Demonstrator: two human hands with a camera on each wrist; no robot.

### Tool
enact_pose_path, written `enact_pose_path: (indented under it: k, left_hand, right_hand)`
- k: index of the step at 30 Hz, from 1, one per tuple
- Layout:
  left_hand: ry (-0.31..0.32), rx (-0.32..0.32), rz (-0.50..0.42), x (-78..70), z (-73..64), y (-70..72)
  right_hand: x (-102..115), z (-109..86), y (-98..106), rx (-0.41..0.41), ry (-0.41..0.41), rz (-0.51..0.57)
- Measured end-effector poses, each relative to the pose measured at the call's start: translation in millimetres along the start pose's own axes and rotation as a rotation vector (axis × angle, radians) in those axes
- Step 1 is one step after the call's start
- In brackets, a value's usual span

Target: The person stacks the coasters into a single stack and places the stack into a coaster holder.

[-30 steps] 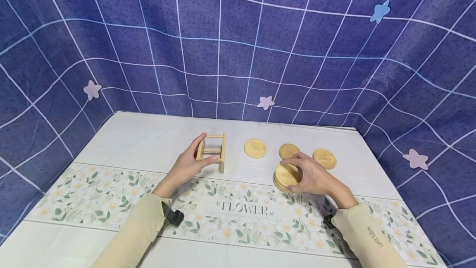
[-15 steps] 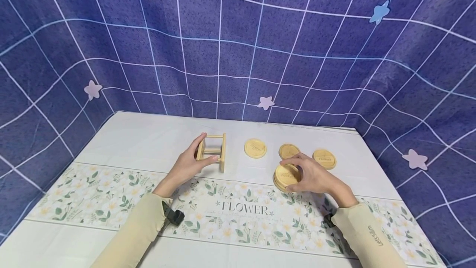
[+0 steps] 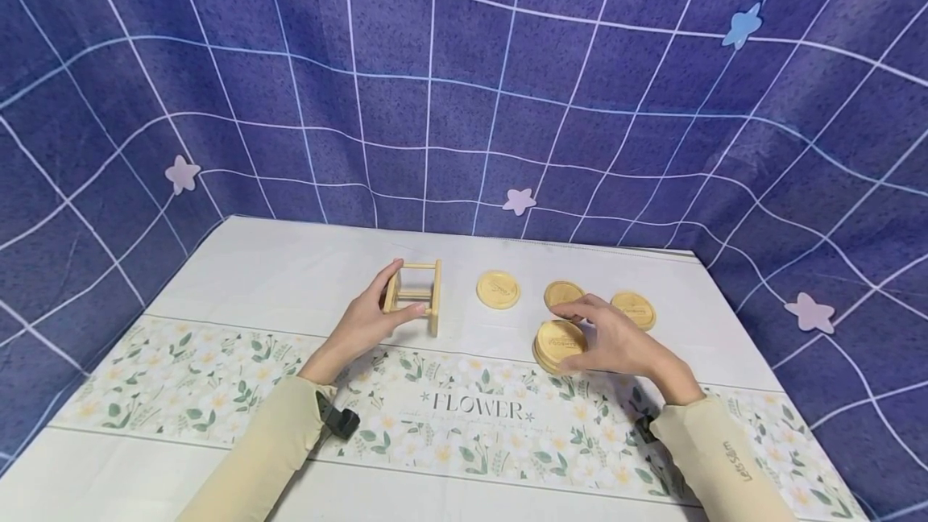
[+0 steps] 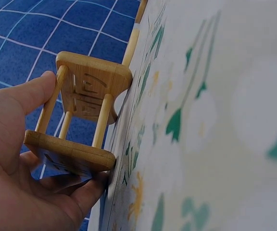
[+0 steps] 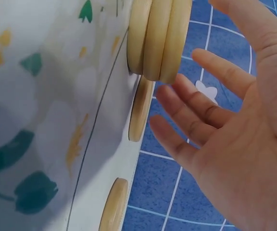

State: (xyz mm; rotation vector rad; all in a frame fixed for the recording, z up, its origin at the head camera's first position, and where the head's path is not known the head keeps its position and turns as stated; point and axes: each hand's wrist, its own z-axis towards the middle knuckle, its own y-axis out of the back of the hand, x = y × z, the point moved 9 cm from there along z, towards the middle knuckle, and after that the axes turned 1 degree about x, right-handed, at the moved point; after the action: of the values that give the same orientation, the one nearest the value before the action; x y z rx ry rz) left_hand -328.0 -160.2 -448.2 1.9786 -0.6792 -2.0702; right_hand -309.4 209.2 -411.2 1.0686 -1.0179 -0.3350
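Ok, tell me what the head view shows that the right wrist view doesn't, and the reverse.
Only the head view shows the left hand gripping the wooden rack, the FLOWER lettering, and the marked top faces of wooden discs.

Only the right wrist view shows the palm of the right hand, and the disc stack edge-on with three distinct layers.

Both show that hand, that stack, some single wooden discs, the floral cloth and the blue backdrop.

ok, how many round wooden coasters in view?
6: a stack of three beside the right hand, and farther back a left coaster, a middle coaster and a right coaster. The hand partly covers some; none looks fully hidden.
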Motion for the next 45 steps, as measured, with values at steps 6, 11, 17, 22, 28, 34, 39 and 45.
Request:
enact_pose_path:
  k: [6,11,17,22,28,34,39,45]
  left_hand:
    - [-0.001,0.000,0.001,-1.1,-0.1,0.0]
    - [-0.004,-0.001,0.000,-1.2,-0.3,0.1]
    - [-0.007,-0.005,-0.014,-1.3,0.3,-0.5]
    - [-0.003,-0.010,-0.009,-1.4,0.5,-0.4]
    - [-0.001,-0.010,-0.009,-0.8,1.0,-0.3]
    - [0.002,-0.011,-0.009,0.1,1.4,-0.1]
    - [0.004,-0.016,0.000,0.2,1.3,0.6]
    - [0.003,-0.015,0.003,-0.3,0.5,0.6]
  right_hand:
    - [2,-1.3,12,-0.088,0.029,0.026]
    - [0,-1.5,19,-0.141,0.039,0.023]
    - [-1,-2.6,27,-0.201,0.056,0.015]
    - [-1,-4.4,33,-0.261,0.080,-0.015]
    - [-5,-7.2,39,-0.308,0.066,-0.012]
    - [-12,-8.3,43,-0.341,0.063,-0.012]
    - [-18,-8.8,46,-0.361,0.046,-0.034]
    - [-24,-10.5,49,-0.372,0.028,-0.042]
